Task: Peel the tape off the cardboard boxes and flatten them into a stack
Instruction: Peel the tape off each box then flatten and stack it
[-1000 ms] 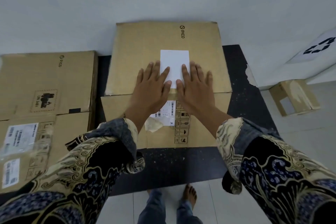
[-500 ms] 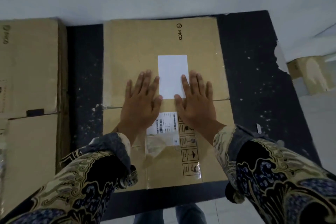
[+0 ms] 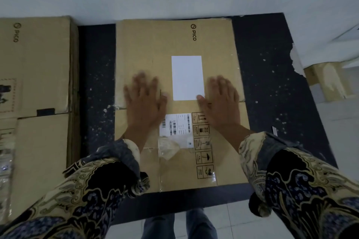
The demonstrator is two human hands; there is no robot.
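Flat brown cardboard box (image 3: 174, 44) lies on dark speckled mat (image 3: 272, 83). Left hand (image 3: 145, 101) & right hand (image 3: 221, 101) spread, palms pressing fold. Risk: clear tape scrap (image 3: 168, 147) stays stuck; uneven pressure lets box spring up.

Illumination is dim, even and cool-toned, with no distinct source visible. Shadows are soft and faint. The left hand (image 3: 144, 101) and right hand (image 3: 223, 101) show motion blur, strongest at the fingertips toward 12 o'clock. Printed text on the flattened box (image 3: 155, 44) stays fairly legible. Wide-angle distortion bows straight edges at 3 and 9 o'clock. No glare appears.
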